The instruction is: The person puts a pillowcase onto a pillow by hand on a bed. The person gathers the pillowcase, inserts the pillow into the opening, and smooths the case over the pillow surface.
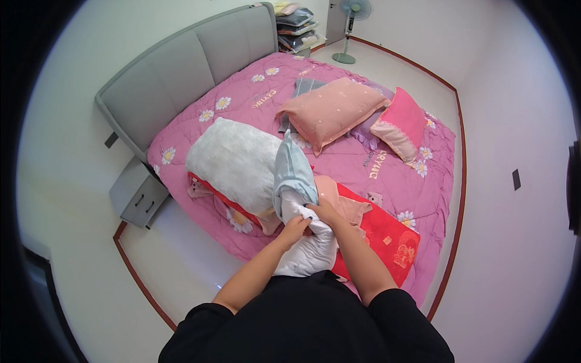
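Observation:
My left hand (295,229) and my right hand (324,212) both grip a white pillow (308,251) held upright against my body at the bed's near edge. A light blue pillowcase (292,175) covers the pillow's upper end, bunched just above my fingers. My right hand pinches the blue cloth's lower hem; my left hand presses the white filling beneath it. A bare white pillow (237,162) lies on the bed just left of the blue case.
The bed carries a pink daisy quilt (357,160), a peach pillow (331,110), a pink pillow (399,124) and a red cloth (387,239). There is a grey headboard (181,72), a grey nightstand (138,193) at left, a standing fan (350,30) and stacked bedding at the far wall.

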A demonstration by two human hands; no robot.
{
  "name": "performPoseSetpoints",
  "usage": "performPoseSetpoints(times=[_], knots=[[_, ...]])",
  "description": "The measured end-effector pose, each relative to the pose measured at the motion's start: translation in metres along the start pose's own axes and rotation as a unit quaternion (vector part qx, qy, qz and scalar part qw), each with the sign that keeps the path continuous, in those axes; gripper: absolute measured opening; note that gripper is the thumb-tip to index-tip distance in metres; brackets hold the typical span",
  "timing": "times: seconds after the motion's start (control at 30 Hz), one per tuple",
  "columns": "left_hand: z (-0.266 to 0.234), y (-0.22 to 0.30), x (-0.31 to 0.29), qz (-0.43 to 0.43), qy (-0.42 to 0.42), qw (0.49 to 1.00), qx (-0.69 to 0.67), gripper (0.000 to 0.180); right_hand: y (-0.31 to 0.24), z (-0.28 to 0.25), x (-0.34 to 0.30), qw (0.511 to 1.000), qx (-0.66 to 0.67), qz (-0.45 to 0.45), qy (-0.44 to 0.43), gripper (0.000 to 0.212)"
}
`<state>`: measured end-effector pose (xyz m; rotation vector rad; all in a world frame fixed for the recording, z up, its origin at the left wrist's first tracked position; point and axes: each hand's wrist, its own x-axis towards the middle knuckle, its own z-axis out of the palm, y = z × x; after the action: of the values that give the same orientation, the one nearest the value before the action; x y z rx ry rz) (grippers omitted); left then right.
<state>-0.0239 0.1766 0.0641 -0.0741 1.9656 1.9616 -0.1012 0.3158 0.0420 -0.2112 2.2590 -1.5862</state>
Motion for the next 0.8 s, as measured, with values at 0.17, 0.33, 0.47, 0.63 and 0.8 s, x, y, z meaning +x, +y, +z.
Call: performPoseSetpoints(times=[0.17, 0.33, 0.47, 0.63, 0.8], knots=[[-0.058, -0.034, 0.015, 0.049, 0.142, 0.988, -0.025, 0.02, 0.035, 0.003, 0.005, 0.997, 0.027, 0.023, 0.07, 0.045], [-0.092, -0.015, 0.043, 0.216, 0.224, 0.93, 0.195, 0.031, 0.01, 0.016, -0.012, 0.997, -0.011, 0.068, 0.038, 0.045], [-0.092, 0.005, 0.07, 0.292, 0.162, 0.884, 0.328, 0.038, 0.004, 0.029, -0.015, 0.998, -0.02, 0.05, 0.034, 0.045], [-0.077, 0.027, 0.075, 0.166, 0.066, 0.912, 0.369, 0.033, 0.028, 0.03, -0.012, 0.992, -0.019, 0.032, 0.119, 0.045], [-0.071, 0.004, 0.066, 0.327, 0.041, 0.832, 0.447, 0.029, -0.01, 0.039, -0.026, 0.944, -0.044, 0.103, 0.309, 0.038]])
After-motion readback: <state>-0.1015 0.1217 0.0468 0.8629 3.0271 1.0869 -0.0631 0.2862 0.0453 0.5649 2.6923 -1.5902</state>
